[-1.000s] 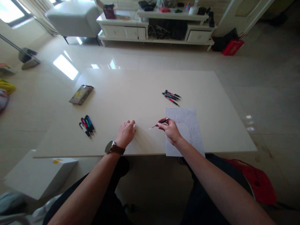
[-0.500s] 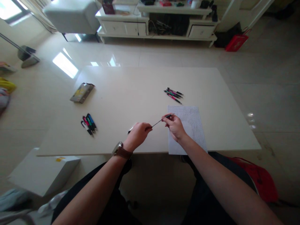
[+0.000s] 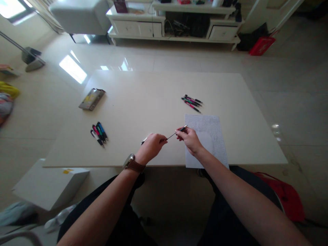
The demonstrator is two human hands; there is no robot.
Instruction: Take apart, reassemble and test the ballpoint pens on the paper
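Note:
Between my two hands runs a thin dark pen refill point(image 3: 171, 136), slanting up to the right. My left hand point(image 3: 153, 145), with a watch on its wrist, is closed and pinches the refill's left end. A black and silver pen part point(image 3: 144, 140) shows beyond its knuckles; whether the hand holds it or it lies on the table I cannot tell. My right hand point(image 3: 190, 139) is closed on a dark pen barrel point(image 3: 183, 128), its pale tip pointing up and right, and the refill meets the barrel at the fingertips. Below that hand lies a written sheet of paper point(image 3: 217, 136).
Several pens point(image 3: 99, 133) lie at the left of the white table point(image 3: 143, 95), and several more point(image 3: 192, 102) above the paper. A grey and yellow box point(image 3: 92, 99) is at the back left. Under the front left edge stands a white box point(image 3: 48, 184).
My right hand has come closer to my left, and less of the refill shows between them. The barrel in my right hand is now more visible. The whole view has shifted slightly.

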